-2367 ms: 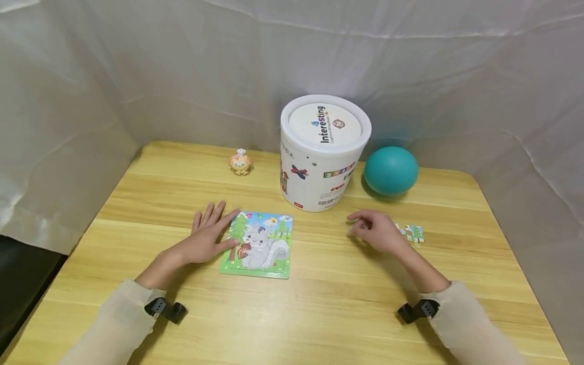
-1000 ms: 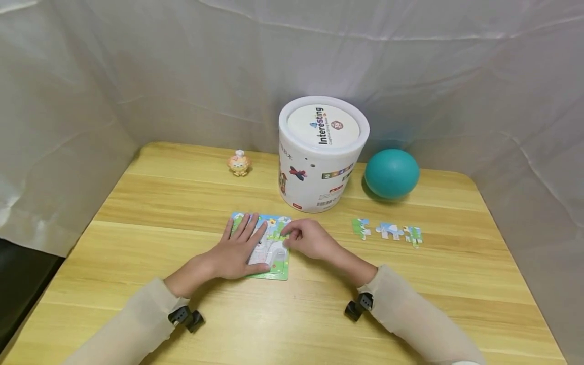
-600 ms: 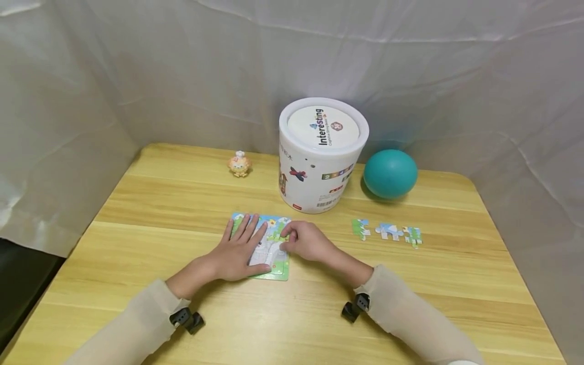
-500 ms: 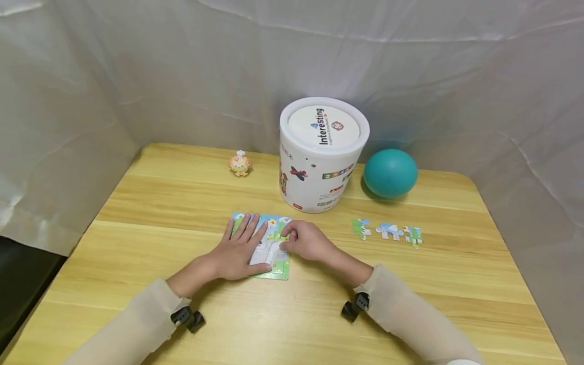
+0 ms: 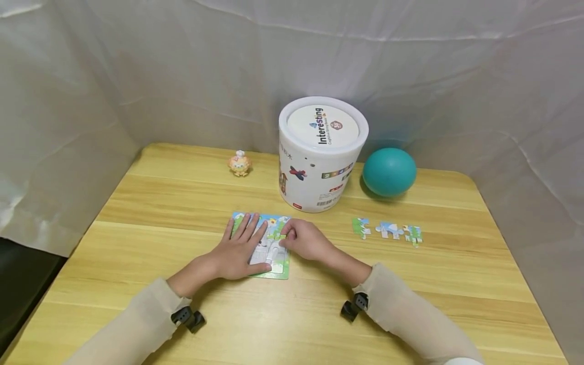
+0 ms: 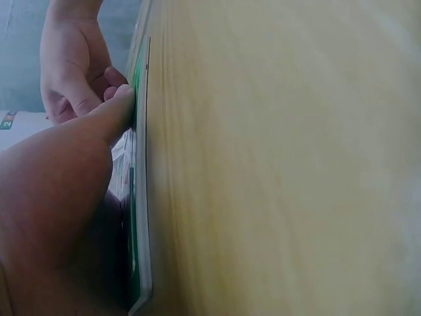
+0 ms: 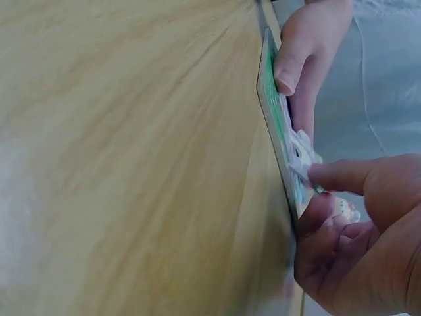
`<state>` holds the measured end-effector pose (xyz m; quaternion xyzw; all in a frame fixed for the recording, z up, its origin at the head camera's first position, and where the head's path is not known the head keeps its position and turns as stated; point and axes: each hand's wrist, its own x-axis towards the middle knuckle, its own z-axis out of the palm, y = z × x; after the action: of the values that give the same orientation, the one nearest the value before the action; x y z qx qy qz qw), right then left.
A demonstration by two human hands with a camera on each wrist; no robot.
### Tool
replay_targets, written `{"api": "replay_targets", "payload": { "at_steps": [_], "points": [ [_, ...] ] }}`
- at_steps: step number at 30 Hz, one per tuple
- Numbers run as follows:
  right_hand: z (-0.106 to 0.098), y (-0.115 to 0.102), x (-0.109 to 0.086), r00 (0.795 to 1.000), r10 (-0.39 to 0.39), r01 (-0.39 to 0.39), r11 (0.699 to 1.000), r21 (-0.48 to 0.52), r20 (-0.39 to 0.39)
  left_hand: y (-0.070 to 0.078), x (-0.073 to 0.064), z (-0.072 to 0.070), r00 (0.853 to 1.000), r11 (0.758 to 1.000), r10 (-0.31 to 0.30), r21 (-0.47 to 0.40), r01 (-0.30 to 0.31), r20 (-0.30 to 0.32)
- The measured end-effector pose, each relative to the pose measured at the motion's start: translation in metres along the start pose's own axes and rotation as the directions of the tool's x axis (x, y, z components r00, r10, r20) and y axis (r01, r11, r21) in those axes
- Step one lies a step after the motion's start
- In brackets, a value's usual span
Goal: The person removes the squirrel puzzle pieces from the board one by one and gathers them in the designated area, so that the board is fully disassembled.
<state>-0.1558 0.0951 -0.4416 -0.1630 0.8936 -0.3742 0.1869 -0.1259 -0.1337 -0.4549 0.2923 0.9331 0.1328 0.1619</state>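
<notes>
A square jigsaw puzzle (image 5: 280, 276) with a green border lies on the table. My left hand (image 5: 233, 257) is spread over its left part, fingers straight, the thumb reaching toward the lower edge and hiding much of the picture. At the puzzle's right edge, my right hand (image 5: 311, 241) pinches a jigsaw piece (image 7: 302, 155) between thumb and index finger. In the right wrist view that piece tilts up out of the board. Three loose jigsaw pieces, a green one (image 5: 360, 228), a blue one (image 5: 389, 230) and a tree one (image 5: 413, 234), lie in a row farther right.
A large white tub (image 5: 319, 157) with a lid stands behind the puzzle. Right of it rests a teal ball (image 5: 389, 172). A small orange figurine (image 5: 239, 163) is at the back left of the wooden table (image 5: 159, 203), and grey cloth (image 5: 205, 76) hangs behind.
My right hand has gone left from the loose pieces to the puzzle, and my left hand has slid right onto it. In the last half second the pinched piece has tilted up from the board.
</notes>
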Motion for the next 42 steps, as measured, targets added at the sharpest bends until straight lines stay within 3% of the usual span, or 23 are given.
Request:
{"api": "replay_targets", "payload": {
  "at_steps": [6,17,28,42],
  "points": [
    [0.0018,-0.0002,0.0003,0.999,-0.045,0.044,0.999,-0.022,-0.023,-0.0009,-0.0003,0.0004,1.0,1.0,0.003,-0.012,-0.003,0.0],
    [0.0,-0.0016,0.0008,0.999,-0.028,0.028,0.999,0.016,-0.03,-0.0043,0.001,0.0041,1.0,1.0,0.007,-0.002,-0.007,-0.005],
    [0.001,0.0046,0.0038,0.999,0.011,-0.005,0.991,0.131,-0.042,0.0034,-0.001,-0.0026,1.0,1.0,-0.012,0.015,0.012,-0.018],
    [0.0,0.0052,0.0045,0.999,0.017,-0.01,0.989,0.146,-0.046,0.0005,0.0011,0.0014,0.999,1.0,0.0,0.009,0.0,-0.032]
  ]
}}
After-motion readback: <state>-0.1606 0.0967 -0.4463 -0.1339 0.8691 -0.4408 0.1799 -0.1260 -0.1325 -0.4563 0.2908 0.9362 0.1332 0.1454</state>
